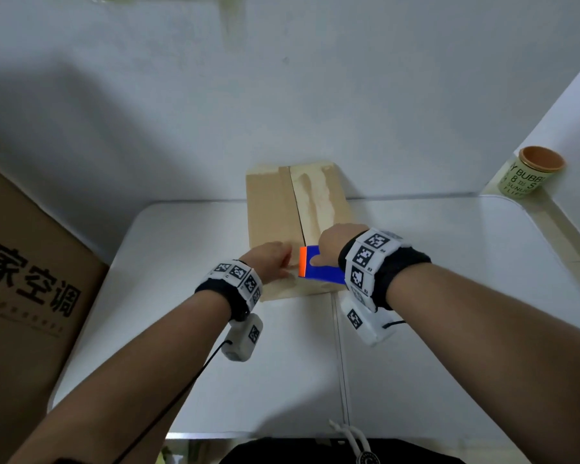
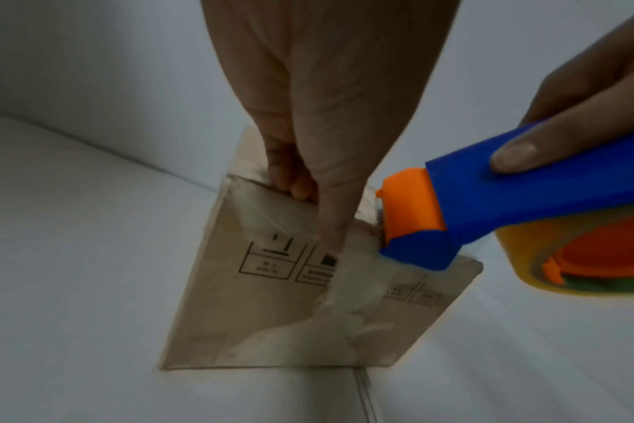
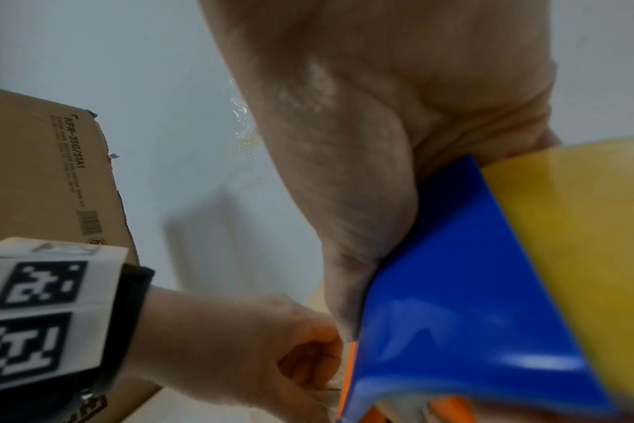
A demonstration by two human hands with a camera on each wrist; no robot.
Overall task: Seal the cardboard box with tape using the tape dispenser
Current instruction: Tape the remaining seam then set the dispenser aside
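Observation:
A long brown cardboard box [image 1: 272, 212] lies on the white table [image 1: 466, 262], its top seam running away from me. My left hand [image 1: 282, 262] holds the box's near top edge. In the left wrist view its fingers [image 2: 290, 186] curl on top while the thumb presses a clear tape strip [image 2: 355, 283] onto the printed front face of the box [image 2: 272, 314]. My right hand [image 1: 339, 241] grips the blue and orange tape dispenser [image 1: 322, 269] over the near end of the seam. The dispenser's orange cutter [image 2: 409, 206] sits at the box's edge, and its yellow tape roll [image 2: 525, 251] hangs off to the right.
A large printed cardboard carton [image 1: 24, 279] stands against the table's left side. A pale green tin with an orange rim [image 1: 529, 175] sits on a ledge at the right. A white wall rises just behind the box. A seam [image 1: 342, 363] runs through the table.

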